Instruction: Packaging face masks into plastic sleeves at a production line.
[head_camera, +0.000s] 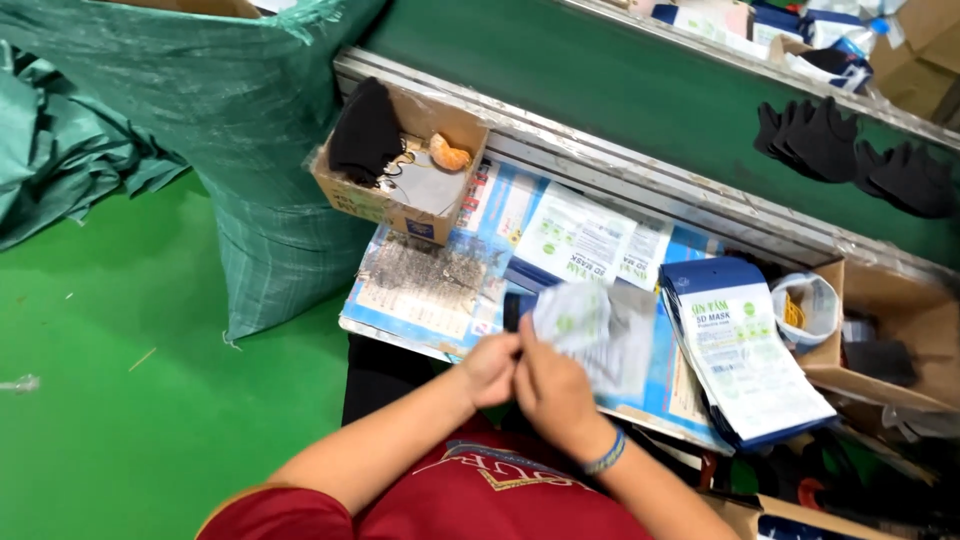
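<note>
Both my hands meet at the front edge of a small work board (420, 300) covered in printed sheets. My left hand (490, 368) and my right hand (552, 392), with a blue bracelet at the wrist, together pinch the lower end of a white and blue flat pouch (585, 322), which looks blurred. A dark strip, possibly a black mask, shows at the pouch's left edge. A stack of similar white and blue pouches (745, 355) lies just right of my hands.
A small cardboard box (385, 205) with black masks and an orange object sits at the board's far left. A large green woven sack (230, 130) stands on the green floor. Black masks (850, 150) lie on the green conveyor belt. Another cardboard box (890, 320) is at right.
</note>
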